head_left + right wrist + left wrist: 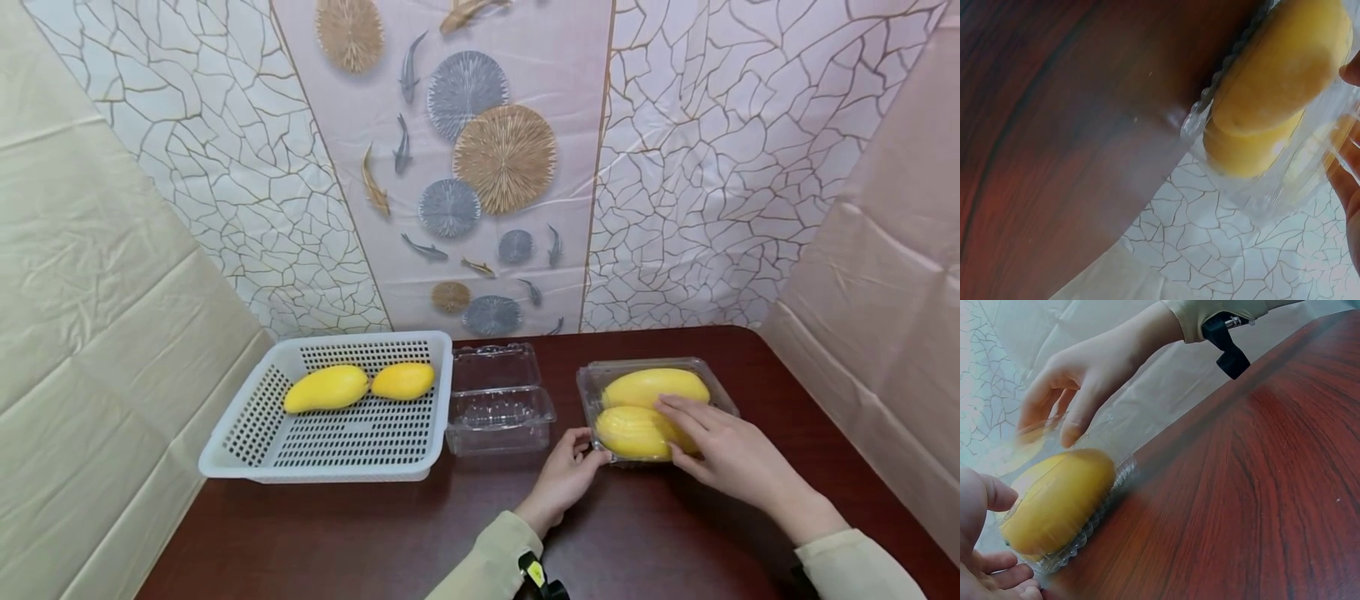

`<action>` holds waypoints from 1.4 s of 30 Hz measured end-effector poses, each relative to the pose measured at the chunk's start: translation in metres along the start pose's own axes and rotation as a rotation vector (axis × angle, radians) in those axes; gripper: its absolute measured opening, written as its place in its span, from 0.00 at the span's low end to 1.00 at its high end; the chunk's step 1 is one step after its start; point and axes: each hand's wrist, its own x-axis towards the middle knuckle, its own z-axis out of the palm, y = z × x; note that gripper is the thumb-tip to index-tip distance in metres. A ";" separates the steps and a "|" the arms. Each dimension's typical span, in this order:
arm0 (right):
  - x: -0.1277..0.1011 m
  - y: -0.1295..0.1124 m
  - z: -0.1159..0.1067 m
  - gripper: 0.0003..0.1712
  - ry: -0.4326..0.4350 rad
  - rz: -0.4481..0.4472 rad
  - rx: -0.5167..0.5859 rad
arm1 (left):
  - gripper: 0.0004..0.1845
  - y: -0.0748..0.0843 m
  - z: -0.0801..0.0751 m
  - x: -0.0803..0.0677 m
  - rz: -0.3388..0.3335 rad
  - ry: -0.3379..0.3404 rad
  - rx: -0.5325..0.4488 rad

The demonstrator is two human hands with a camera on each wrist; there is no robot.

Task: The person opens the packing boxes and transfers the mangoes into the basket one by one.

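A shut clear clamshell box (591, 380) with two yellow mangoes (651, 387) (628, 433) inside stands on the dark wooden table (360, 533), to the right. My right hand (697, 429) lies flat on its lid with straight fingers. My left hand (583, 450) curls round the box's near left corner. The left wrist view shows the near mango (1054, 500) behind the ribbed plastic edge (1119, 476), with my left hand (985, 550) at its end and the right hand (1079, 381) on top. In the right wrist view the mangoes (1272, 81) press against the clear plastic (1260, 187).
At the left a white perforated basket (225, 465) holds two more mangoes (326, 388) (403, 381). An empty clear clamshell (498, 408) lies open between the basket and the filled box. Cloth and patterned panels wall in the table on three sides.
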 end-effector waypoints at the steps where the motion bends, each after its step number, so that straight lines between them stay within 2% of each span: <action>1: -0.001 0.001 -0.001 0.40 -0.004 0.004 0.002 | 0.25 0.000 0.000 0.000 0.000 0.000 0.001; 13: -0.011 0.009 0.000 0.40 0.025 0.012 -0.010 | 0.25 -0.001 0.000 -0.002 -0.001 -0.006 0.008; 18: -0.014 0.012 -0.002 0.42 0.016 0.036 -0.013 | 0.25 -0.001 0.001 -0.003 0.000 0.000 0.011; 23: -0.023 0.021 -0.005 0.42 0.043 0.057 -0.018 | 0.25 0.000 0.002 -0.003 0.008 0.006 0.011; 28: -0.033 0.029 -0.009 0.45 0.028 0.105 -0.057 | 0.25 0.000 0.002 -0.002 0.022 0.011 0.029; 36: -0.040 0.037 -0.014 0.33 -0.020 0.146 -0.009 | 0.24 -0.001 0.002 0.000 0.017 0.014 0.035; 38: -0.040 0.037 -0.013 0.33 -0.014 0.141 -0.009 | 0.24 -0.001 0.002 0.000 0.018 0.017 0.038; 42: -0.041 0.039 -0.011 0.42 0.013 0.106 -0.025 | 0.24 0.000 0.002 -0.001 0.031 0.021 0.040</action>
